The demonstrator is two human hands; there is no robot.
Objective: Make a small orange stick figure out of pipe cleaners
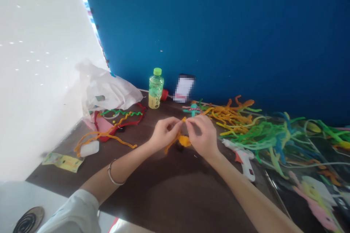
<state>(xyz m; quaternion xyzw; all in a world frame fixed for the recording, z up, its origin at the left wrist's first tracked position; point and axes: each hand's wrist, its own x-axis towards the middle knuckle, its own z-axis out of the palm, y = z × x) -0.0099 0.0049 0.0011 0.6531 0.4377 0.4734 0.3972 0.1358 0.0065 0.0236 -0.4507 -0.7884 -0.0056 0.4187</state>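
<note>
Over the middle of the dark table, my left hand (165, 133) and my right hand (202, 134) pinch an orange pipe cleaner piece (184, 141) between their fingertips. The fuzzy piece looks bent or coiled, with a loose end hanging to the lower left; the fingers cover part of it. Just behind my right hand lies a small teal pipe cleaner figure (193, 109) with a striped band. A white hot glue gun (246, 160) with an orange trigger rests to the right of my right hand.
Orange pipe cleaners (224, 114) and green ones (254, 134) are heaped at the right. A green-capped drink bottle (155, 91) and a propped phone (184, 89) stand by the blue wall. Left are a plastic bag (115, 89), a white case (89, 148) and a yellow packet (63, 162).
</note>
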